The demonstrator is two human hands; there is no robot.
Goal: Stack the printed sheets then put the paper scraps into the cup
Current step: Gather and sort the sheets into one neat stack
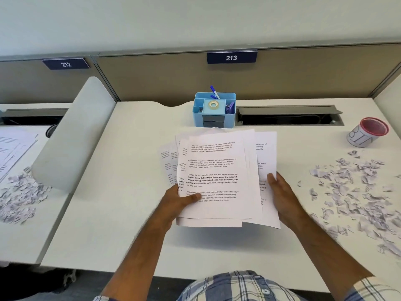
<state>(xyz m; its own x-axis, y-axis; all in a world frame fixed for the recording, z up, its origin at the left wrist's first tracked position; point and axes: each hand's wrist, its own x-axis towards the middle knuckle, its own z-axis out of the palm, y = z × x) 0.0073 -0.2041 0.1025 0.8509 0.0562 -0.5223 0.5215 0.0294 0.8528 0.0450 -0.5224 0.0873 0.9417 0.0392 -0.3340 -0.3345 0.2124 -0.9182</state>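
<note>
In the head view, the left hand [178,200] and right hand [282,198] each grasp a side of the fanned printed sheets [217,177] mid-desk. Paper scraps [358,192] lie scattered right, near the cup [366,132] at far right.

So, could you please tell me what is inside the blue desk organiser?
The blue organiser holds a roll of tape in the middle, a blue pen standing at the back, and purple items on the right. Its walls hide the compartment bottoms, and the front drawers' contents are unseen.
</note>
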